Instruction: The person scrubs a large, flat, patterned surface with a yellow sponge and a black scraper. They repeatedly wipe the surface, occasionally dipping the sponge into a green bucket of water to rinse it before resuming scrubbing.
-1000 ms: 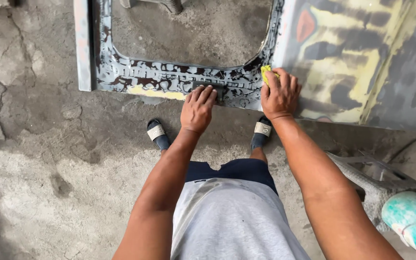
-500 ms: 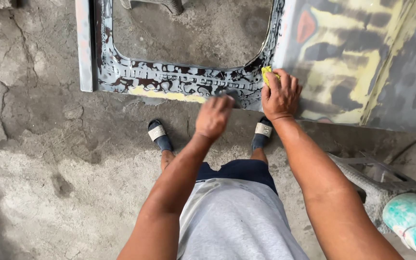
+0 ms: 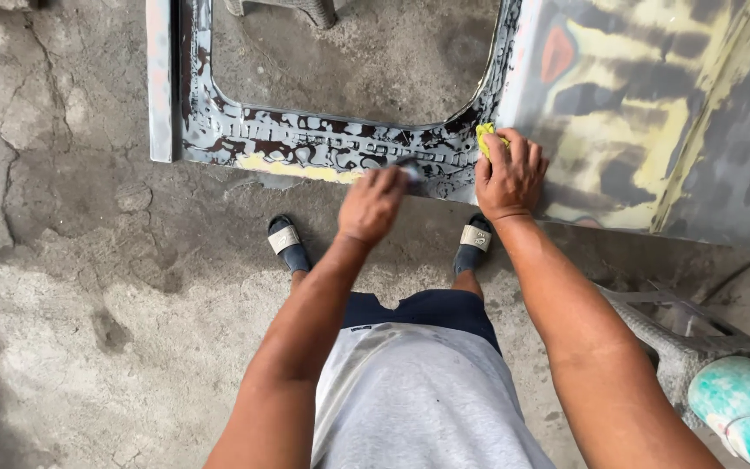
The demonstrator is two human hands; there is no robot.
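The right hand lies palm-down on the car door panel, its grip pressed together on a small yellow pad that peeks out above the fingers, right where the sanded window frame meets the painted skin of the door. The left hand hovers just in front of the frame's lower rail, fingers curled loosely together; a small dark blur at the fingertips may be something pinched there, but I cannot tell.

The rail runs from the frame's left upright to the right hand, with a yellowish filler strip along its lower edge. Inside the window opening bare concrete floor shows through, and wide open floor spreads to the left of the door and around the feet in sandals, which stand just below the door's bottom edge. To the right, room is tighter: a grey woven stool and a teal cylinder sit close by the right forearm.

A second ago the left hand lay flat on the rail with fingers spread; half a second ago it had lifted off, and now it is clear of the metal and curled. The right hand has kept its place on the pad.
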